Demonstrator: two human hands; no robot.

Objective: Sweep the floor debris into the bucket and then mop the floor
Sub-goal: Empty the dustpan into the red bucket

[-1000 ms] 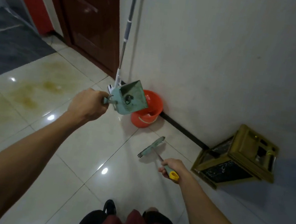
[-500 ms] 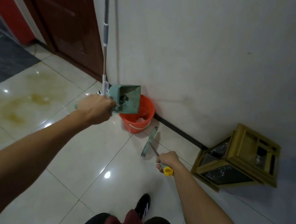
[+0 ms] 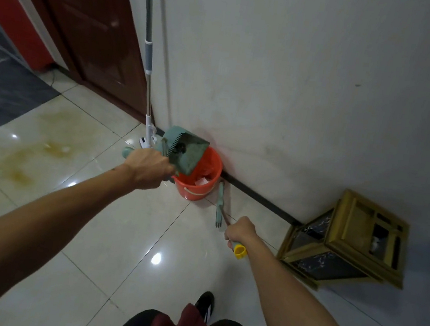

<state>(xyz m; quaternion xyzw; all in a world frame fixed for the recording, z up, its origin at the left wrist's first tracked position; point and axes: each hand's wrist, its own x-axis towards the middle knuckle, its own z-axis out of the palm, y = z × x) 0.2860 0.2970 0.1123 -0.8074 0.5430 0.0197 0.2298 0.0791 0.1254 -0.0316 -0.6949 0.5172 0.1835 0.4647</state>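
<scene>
My left hand (image 3: 148,169) grips the handle of a green dustpan (image 3: 186,150), tipped over the left rim of an orange bucket (image 3: 205,189) that stands on the floor against the white wall. White scraps lie inside the bucket. My right hand (image 3: 240,230) holds a small green broom (image 3: 220,204) by its yellow-ended handle, its head low to the floor just right of the bucket. A mop (image 3: 149,72) with a grey and white pole leans on the wall corner behind the dustpan.
A gold-framed lantern-like box (image 3: 348,240) lies tilted on the floor by the wall at right. A dark wooden door (image 3: 90,23) stands at back left. Yellowish stains (image 3: 33,144) mark the glossy tiles at left. My foot (image 3: 205,302) is below.
I have stepped closer to the bucket. The dustpan has tipped further over its rim, and the broom head has swung in beside the bucket near the wall.
</scene>
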